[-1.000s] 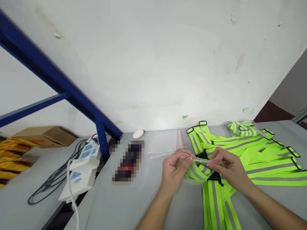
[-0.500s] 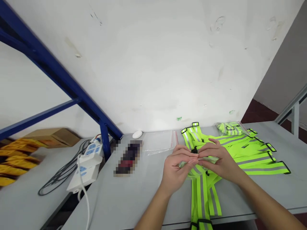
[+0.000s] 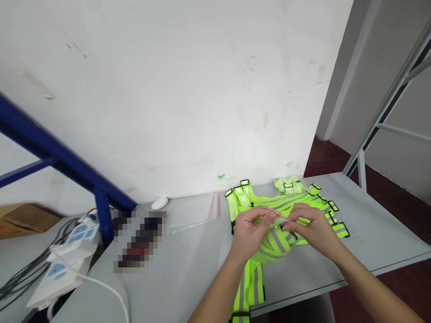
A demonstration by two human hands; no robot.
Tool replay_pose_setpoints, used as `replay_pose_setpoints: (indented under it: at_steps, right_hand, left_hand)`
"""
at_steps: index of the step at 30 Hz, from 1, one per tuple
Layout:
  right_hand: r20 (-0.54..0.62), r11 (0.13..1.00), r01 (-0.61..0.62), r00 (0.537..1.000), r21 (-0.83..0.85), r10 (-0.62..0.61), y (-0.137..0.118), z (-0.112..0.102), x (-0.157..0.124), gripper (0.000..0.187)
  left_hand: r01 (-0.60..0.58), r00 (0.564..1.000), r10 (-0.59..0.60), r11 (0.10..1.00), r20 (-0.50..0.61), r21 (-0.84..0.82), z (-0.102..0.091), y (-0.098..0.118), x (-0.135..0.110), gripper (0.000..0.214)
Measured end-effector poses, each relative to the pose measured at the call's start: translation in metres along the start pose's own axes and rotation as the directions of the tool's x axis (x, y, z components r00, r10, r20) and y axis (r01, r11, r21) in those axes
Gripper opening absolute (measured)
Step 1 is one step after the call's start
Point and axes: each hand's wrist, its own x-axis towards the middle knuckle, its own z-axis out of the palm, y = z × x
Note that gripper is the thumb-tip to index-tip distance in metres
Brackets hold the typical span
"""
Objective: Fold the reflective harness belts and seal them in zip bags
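Note:
A clear zip bag [image 3: 274, 244] with a folded yellow-green reflective strap bundle inside hangs from both hands. My left hand [image 3: 251, 231] pinches the bag's top edge on the left, fingers closed. On the right side of the same edge, my right hand [image 3: 311, 226] pinches it between thumb and fingers. Behind and below the hands, more reflective straps [image 3: 283, 202] with grey stripes and black buckles spread over the grey table [image 3: 191, 255]; some hang over the front edge. Another bagged strap bundle [image 3: 290, 185] lies at the back by the wall.
Flat clear zip bags [image 3: 193, 211] lie left of the straps, near a white oval object [image 3: 160, 203]. A pixelated item [image 3: 139, 244] is beside them. White power strips [image 3: 72, 255] with cables and a blue metal frame [image 3: 81, 175] stand at left; a grey frame [image 3: 387, 103] is at right.
The view has turned to the right. My hands have moved apart along the bag's top edge and lifted it, so the bundle inside now shows below them.

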Motion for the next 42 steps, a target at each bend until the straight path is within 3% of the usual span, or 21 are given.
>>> replay_pose_setpoints:
  at_steps: [5, 9, 12, 14, 16, 18, 21, 23, 25, 27, 29, 31, 35, 38, 42]
  right_hand:
    - [-0.075, 0.995, -0.013, 0.997, -0.095, 0.006, 0.001, -0.018, -0.011, 0.031]
    - [-0.09, 0.993, -0.107, 0.99, 0.042, 0.111, 0.018, -0.032, -0.012, 0.021]
    - [-0.02, 0.965, -0.163, 0.985, 0.206, 0.17, 0.038, -0.029, -0.007, 0.07]
    - [-0.08, 0.967, -0.196, 0.974, 0.166, 0.211, 0.051, -0.015, 0.001, 0.072]
    - [-0.179, 0.977, -0.213, 0.96, 0.024, 0.214, 0.063, 0.003, 0.012, 0.056]
    - [-0.247, 0.978, -0.166, 0.96, -0.127, 0.13, 0.074, 0.021, 0.026, 0.044]
    - [-0.262, 0.931, -0.038, 0.963, -0.362, -0.063, 0.094, 0.037, 0.05, 0.042]
    - [-0.201, 0.866, 0.046, 0.965, -0.498, -0.167, 0.108, 0.044, 0.068, 0.048]
    - [-0.1, 0.82, 0.099, 0.977, -0.563, -0.186, 0.123, 0.052, 0.083, 0.054]
    - [0.097, 0.706, 0.168, 0.985, -0.688, -0.14, 0.136, 0.064, 0.094, 0.06]
    - [0.257, 0.633, 0.242, 0.964, -0.735, -0.069, 0.147, 0.078, 0.1, 0.063]
    - [0.32, 0.62, 0.27, 0.947, -0.737, -0.032, 0.152, 0.091, 0.103, 0.063]
    - [0.337, 0.622, 0.259, 0.941, -0.739, 0.009, 0.145, 0.095, 0.101, 0.064]
    - [0.317, 0.622, 0.233, 0.948, -0.748, 0.025, 0.139, 0.076, 0.089, 0.068]
    - [0.077, 0.56, -0.066, 0.971, -0.826, 0.228, 0.157, 0.036, 0.065, 0.072]
  left_hand:
    - [0.077, 0.997, -0.077, 0.994, 0.007, -0.071, 0.02, -0.005, 0.016, 0.021]
    - [0.177, 0.982, -0.186, 0.947, -0.008, -0.267, 0.035, -0.018, 0.037, 0.024]
    - [0.214, 0.949, -0.304, 0.822, -0.088, -0.528, 0.044, -0.037, 0.064, 0.032]
    - [0.166, 0.927, -0.333, 0.777, -0.172, -0.608, 0.044, -0.056, 0.084, 0.039]
    - [0.205, 0.923, -0.323, 0.872, -0.207, -0.445, 0.036, -0.078, 0.099, 0.053]
    - [0.256, 0.957, -0.248, 0.966, -0.152, 0.038, 0.019, -0.101, 0.106, 0.071]
    - [0.254, 0.967, -0.244, 0.913, -0.071, 0.32, -0.013, -0.125, 0.093, 0.063]
    - [0.214, 0.969, -0.248, 0.862, 0.013, 0.459, -0.03, -0.133, 0.074, 0.046]
    - [0.16, 0.965, -0.249, 0.81, 0.083, 0.564, -0.037, -0.136, 0.052, 0.037]
    - [0.073, 0.958, -0.245, 0.716, 0.151, 0.694, -0.039, -0.135, 0.032, 0.037]
    - [-0.049, 0.946, -0.241, 0.556, 0.217, 0.829, -0.039, -0.133, 0.018, 0.038]
    - [-0.147, 0.938, -0.225, 0.433, 0.265, 0.889, -0.042, -0.132, 0.01, 0.039]
    - [-0.172, 0.956, -0.131, 0.473, 0.262, 0.864, -0.053, -0.128, 0.007, 0.034]
    - [-0.156, 0.978, -0.045, 0.486, 0.203, 0.86, -0.056, -0.121, 0.016, 0.034]
    - [-0.171, 0.982, 0.005, 0.467, 0.19, 0.868, -0.042, -0.121, 0.046, 0.043]
